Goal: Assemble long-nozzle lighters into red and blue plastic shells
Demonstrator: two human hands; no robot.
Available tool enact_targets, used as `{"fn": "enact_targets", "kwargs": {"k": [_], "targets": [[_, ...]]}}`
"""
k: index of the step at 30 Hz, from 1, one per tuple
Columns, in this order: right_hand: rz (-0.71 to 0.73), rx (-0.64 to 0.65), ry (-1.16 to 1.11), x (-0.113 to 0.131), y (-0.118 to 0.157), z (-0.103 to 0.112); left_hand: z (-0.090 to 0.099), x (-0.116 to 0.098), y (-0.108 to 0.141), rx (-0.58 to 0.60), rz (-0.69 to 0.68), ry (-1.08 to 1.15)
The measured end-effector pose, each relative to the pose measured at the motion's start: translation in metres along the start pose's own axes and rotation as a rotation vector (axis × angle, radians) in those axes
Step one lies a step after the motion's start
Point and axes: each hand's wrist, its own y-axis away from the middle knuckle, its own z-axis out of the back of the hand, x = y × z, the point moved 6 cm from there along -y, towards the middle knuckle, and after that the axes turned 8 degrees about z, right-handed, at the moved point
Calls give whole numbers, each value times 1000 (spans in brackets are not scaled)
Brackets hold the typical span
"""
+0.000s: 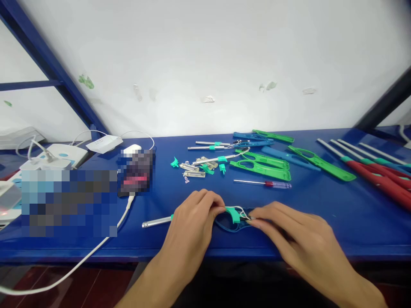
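On the blue table near its front edge lies a blue lighter shell half, with its metal tube pointing left. My left hand is closed over the neck of this long-nosed lighter, thumb and fingers at the shell. A teal trigger sits by the loop between my hands, and a white wire curves over it. With its fingertips together, my right hand pinches a small black part at the right of the trigger. The rest of the shell is hidden under the right hand.
Behind my hands lie a screwdriver, green shell halves, clear fuel tanks and small teal pieces. Red lighters rest at the right. A white cable crosses the left side from a phone.
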Motion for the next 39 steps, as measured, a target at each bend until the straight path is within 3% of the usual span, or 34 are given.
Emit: {"fn": "enact_targets", "kwargs": {"k": [11, 24, 31, 39], "targets": [[-29, 27, -21, 0, -1, 0, -1, -1, 3, -41, -103, -47], [12, -19, -16, 3, -2, 6, 3, -28, 27, -230, -392, -183], [49, 12, 43, 2, 1, 4, -3, -35, 33, -126, -518, -217], [50, 140, 148, 5, 8, -1, -5, -35, 32, -146, -529, -292]]}}
